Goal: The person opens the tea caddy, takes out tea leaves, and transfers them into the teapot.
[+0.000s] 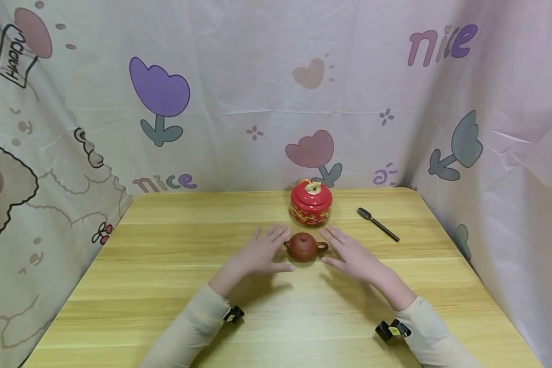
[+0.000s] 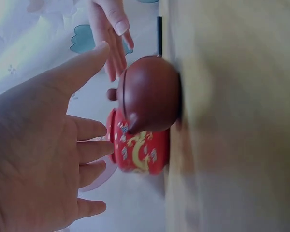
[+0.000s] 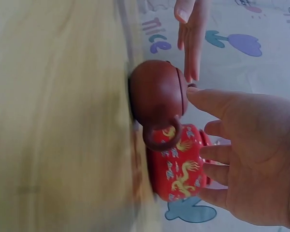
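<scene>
Toward the back edge of the wood-grained tabletop (image 1: 142,276), a rounded, matte reddish-brown teapot (image 1: 303,248) is flanked by the left hand (image 1: 263,254) and right hand (image 1: 353,256), each grip spread wide; behind are set a glossy red jar (image 1: 311,207) and, rightward, a slender black tool (image 1: 378,225).

From overhead, the head camera faces down across the worktop (image 1: 165,245); two close, sideways wrist views share the teapot (image 2: 152,92) near mid-frame.
</scene>
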A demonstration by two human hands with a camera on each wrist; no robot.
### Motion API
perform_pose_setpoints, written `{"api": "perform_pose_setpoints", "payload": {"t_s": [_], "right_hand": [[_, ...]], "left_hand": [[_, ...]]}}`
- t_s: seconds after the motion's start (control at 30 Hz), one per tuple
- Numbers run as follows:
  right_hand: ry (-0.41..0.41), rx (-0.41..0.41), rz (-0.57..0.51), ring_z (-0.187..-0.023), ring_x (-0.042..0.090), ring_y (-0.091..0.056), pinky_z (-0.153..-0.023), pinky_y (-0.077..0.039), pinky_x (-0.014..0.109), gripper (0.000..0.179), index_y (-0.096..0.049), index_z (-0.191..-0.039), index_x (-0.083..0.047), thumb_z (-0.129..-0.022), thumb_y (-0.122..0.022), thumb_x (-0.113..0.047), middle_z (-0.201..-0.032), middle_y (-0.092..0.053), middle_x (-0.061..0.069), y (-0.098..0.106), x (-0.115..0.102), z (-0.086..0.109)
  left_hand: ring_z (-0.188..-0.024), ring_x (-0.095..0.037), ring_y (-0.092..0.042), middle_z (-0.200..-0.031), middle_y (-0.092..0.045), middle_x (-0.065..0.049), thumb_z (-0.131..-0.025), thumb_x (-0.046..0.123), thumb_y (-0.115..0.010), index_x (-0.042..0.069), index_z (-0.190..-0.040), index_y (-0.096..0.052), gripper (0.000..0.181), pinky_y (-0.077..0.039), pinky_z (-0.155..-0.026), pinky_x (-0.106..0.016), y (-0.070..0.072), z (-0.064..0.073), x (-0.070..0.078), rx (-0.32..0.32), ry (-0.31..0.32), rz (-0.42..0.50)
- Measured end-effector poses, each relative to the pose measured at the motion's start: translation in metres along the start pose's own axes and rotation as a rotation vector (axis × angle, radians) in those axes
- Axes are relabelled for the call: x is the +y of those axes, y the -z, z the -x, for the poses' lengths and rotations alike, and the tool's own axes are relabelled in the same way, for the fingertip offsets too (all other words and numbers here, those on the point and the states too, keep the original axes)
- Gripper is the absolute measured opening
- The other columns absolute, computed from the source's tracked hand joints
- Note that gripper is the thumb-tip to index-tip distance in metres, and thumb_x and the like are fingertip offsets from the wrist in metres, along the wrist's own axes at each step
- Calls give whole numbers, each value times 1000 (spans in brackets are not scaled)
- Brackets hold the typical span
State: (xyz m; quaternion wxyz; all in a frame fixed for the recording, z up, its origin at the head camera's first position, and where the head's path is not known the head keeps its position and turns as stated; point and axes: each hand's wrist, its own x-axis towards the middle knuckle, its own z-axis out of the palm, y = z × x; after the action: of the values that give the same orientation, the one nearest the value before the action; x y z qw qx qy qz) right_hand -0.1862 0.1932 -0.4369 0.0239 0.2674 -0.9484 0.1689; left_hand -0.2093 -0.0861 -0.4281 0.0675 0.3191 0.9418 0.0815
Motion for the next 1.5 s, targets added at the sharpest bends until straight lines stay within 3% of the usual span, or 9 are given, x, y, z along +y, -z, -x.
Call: {"api": "perform_pose_setpoints", "payload": {"t_s": [0.5, 0.8, 1.13, 1.27, 1.5], "right_hand": [[-41, 29, 16, -146, 41, -28, -116, -27, 58, 73, -30, -154, -10, -95, -61, -40, -159, -27, 18, 19, 8, -6], [-59, 43, -23, -147, 41, -25, -116, -26, 58, 72, -29, -154, -13, -95, -59, -40, -160, -25, 18, 23, 14, -10], [-56, 123, -118, -147, 40, -24, -117, -25, 59, 65, -35, -151, -10, -96, -59, -36, -159, -29, 16, 18, 22, -24], [-26, 190, -164, -146, 39, -27, -117, -24, 58, 60, -42, -148, -10, -95, -62, -32, -156, -35, 16, 13, 23, -31], [32, 334, -329, -134, 37, -46, -112, -35, 58, 48, -57, -135, -7, -90, -69, -21, -141, -53, 19, -5, 23, -44]], "left_hand": [[-154, -27, -5, -164, -13, -2, -87, 69, -53, 19, -157, -16, 93, -6, -121, -60, 30, 0, -16, 66, 44, 24], [-154, -25, -3, -164, -16, -1, -87, 69, -53, 20, -157, -19, 92, -5, -121, -59, 32, -5, -24, 109, 39, 46], [-154, -19, -1, -164, -16, 4, -84, 75, -50, 25, -156, -20, 93, -4, -122, -56, 23, -21, -31, 146, -14, 67], [-154, -18, 0, -163, -14, 6, -84, 74, -53, 26, -156, -20, 93, -2, -122, -55, 17, -27, -32, 143, -31, 87], [-154, -21, -6, -164, -18, 3, -82, 76, -52, 23, -156, -25, 94, -6, -121, -58, 2, -40, -35, 107, -53, 131]]}}
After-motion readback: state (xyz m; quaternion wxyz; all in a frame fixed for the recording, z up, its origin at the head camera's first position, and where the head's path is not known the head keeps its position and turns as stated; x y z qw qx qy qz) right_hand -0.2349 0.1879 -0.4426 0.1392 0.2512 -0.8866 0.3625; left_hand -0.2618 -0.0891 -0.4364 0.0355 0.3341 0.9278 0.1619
